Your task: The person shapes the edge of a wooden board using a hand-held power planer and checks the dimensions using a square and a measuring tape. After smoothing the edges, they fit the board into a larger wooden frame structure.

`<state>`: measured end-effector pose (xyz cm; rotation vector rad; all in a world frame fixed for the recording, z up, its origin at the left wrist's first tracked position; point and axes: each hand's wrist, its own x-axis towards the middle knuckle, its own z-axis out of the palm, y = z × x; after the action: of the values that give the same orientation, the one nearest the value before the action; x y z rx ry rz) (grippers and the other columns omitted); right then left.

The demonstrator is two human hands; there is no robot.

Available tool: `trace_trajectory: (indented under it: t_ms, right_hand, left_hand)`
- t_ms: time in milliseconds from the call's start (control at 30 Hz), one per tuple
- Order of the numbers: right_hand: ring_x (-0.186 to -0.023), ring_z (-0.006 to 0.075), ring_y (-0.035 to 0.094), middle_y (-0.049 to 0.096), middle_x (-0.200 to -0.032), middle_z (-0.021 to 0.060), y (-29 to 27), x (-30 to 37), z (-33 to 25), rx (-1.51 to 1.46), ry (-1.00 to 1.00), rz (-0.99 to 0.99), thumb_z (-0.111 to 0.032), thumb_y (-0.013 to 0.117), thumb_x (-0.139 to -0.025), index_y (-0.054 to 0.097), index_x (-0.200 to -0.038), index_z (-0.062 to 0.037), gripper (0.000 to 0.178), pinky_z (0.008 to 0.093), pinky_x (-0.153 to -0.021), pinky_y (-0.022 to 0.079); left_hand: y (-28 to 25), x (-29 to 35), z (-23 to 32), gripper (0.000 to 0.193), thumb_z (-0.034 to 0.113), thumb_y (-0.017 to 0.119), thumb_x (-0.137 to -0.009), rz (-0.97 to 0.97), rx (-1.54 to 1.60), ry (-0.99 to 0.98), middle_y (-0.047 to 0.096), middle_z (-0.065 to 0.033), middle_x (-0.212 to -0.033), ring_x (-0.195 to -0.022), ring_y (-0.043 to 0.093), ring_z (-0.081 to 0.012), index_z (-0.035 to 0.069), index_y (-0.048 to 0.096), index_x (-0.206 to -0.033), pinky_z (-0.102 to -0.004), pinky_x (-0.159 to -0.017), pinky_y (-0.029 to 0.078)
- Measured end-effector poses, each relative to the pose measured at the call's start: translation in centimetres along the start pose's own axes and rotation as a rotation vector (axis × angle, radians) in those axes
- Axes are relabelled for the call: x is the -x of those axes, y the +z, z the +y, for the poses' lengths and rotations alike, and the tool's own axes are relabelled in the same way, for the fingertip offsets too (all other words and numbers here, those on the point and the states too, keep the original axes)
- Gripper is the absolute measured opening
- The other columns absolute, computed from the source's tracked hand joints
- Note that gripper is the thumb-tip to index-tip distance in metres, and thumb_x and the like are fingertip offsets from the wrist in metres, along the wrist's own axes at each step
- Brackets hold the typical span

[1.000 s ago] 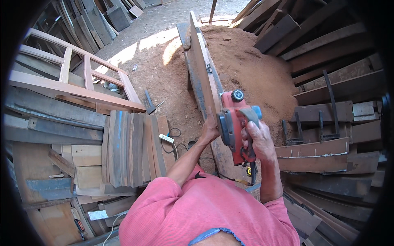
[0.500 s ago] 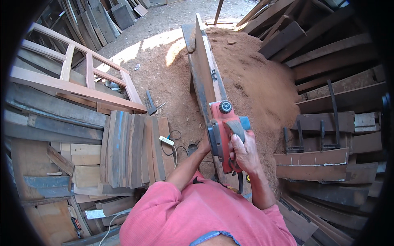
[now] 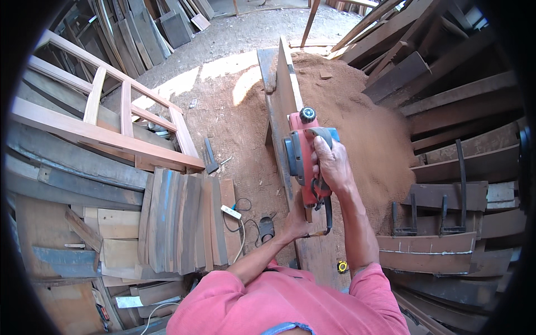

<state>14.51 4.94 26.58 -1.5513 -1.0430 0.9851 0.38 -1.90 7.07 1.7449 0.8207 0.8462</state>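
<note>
A red electric hand planer (image 3: 300, 159) with a black knob at its front rests on the upper edge of a long wooden board (image 3: 286, 75). The board stands on edge along a narrow wooden bench (image 3: 268, 67). My right hand (image 3: 335, 167) is closed around the planer's rear handle. Close behind the planer, my left hand (image 3: 297, 220) grips the near end of the board; its fingers are partly hidden. A black cord (image 3: 328, 218) hangs from the back of the planer, beside my left hand. Most of the planer's underside is out of sight.
Sawdust (image 3: 363, 134) is heaped right of the bench. A wooden frame (image 3: 125, 109) and stacked planks (image 3: 184, 218) lie on the left. A power strip (image 3: 230, 212) with cables is near my left arm. Clamps (image 3: 462, 184) stand among boards at right. A yellow tape measure (image 3: 342, 266) lies near my right forearm.
The planer has moved farther forward along the board with my right hand. My left hand, earlier mostly hidden beside the planer, now shows behind it at the board's near end. The view has shifted slightly.
</note>
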Motion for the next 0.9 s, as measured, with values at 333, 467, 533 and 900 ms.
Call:
trace_trajectory:
  t_ms: [333,467,533,900]
  right_hand:
    - [-0.058,0.0123,0.063,0.062,-0.071,0.0021,1.1,-11.6,-1.4,0.021,-0.031,0.034,-0.044,0.053,-0.105,0.070,-0.113,-0.0090,0.040,0.0310,-0.055,0.052]
    - [-0.058,0.0123,0.062,0.062,-0.071,0.0020,1.6,-15.3,-1.9,0.003,-0.026,0.040,-0.043,0.053,-0.104,0.071,-0.109,-0.0087,0.039,0.0312,-0.054,0.051]
    - [-0.058,0.0124,0.062,0.062,-0.072,0.0020,1.5,-17.6,-1.8,0.008,-0.016,0.051,-0.043,0.053,-0.104,0.071,-0.108,-0.0083,0.040,0.0314,-0.054,0.051]
    - [-0.053,0.0054,0.051,0.054,-0.074,-0.0031,2.4,-27.9,-3.9,-0.064,-0.022,0.028,-0.036,0.052,-0.106,0.069,-0.109,-0.0079,0.033,0.0243,-0.047,0.045]
  left_hand:
    - [0.5,1.4,-4.5,0.120,0.034,0.085,-0.079,-0.083,-0.165,0.005,0.029,-0.0473,-0.150,-0.141,0.036,-0.0554,-0.022,0.006,-0.151,-0.0481,-0.119,0.033]
    - [-1.2,0.5,-2.6,0.116,0.026,0.081,-0.082,-0.227,-0.105,-0.176,0.025,-0.0515,-0.148,-0.140,0.033,-0.0599,-0.021,0.001,-0.151,-0.0509,-0.119,0.031]
    - [-2.7,-0.7,0.3,0.113,0.021,0.078,-0.082,-0.285,-0.061,-0.201,0.020,-0.0518,-0.150,-0.142,0.030,-0.0597,-0.020,-0.002,-0.152,-0.0510,-0.120,0.030]
    - [0.1,1.8,-6.4,0.099,0.000,0.059,-0.083,-0.136,-0.050,0.078,0.003,-0.0489,-0.157,-0.148,0.018,-0.0593,-0.016,-0.007,-0.154,-0.0500,-0.124,0.021]
